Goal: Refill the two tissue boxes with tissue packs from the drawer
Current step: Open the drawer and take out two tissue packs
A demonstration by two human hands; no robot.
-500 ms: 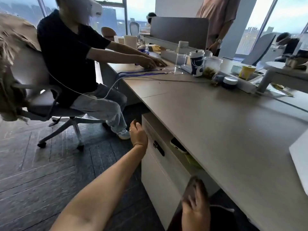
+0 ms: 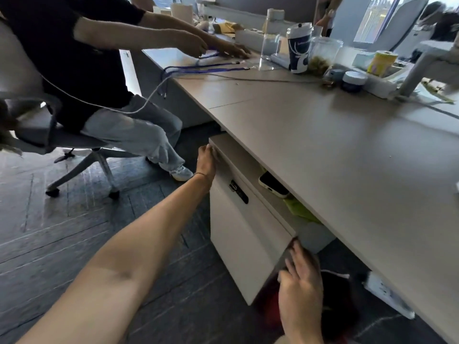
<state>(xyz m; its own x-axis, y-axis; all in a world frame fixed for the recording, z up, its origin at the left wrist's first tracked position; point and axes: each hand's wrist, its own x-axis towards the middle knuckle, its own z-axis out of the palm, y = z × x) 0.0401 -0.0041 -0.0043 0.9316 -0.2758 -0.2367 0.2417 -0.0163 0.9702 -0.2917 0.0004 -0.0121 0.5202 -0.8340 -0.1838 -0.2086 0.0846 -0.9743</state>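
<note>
**Two hands on the drawer unit**

The left hand (image 2: 206, 162) has its fingers curled over the far top corner of the white drawer unit (image 2: 244, 234). The right hand (image 2: 301, 285) lies flat, fingers spread, against the near side of the same unit, not closed on anything. The drawer front (it has a small black lock (image 2: 239, 192)) looks shut, so no tissue packs show. On top of the unit, under the worktop (image 2: 335, 155), lie a phone (image 2: 273, 186) and something green (image 2: 299, 209). Far along the worktop stand a dark cup (image 2: 299, 49) and a clear bottle (image 2: 269, 39). On the left, another person (image 2: 94, 70) sits in a chair, reaching onto the worktop.
</note>
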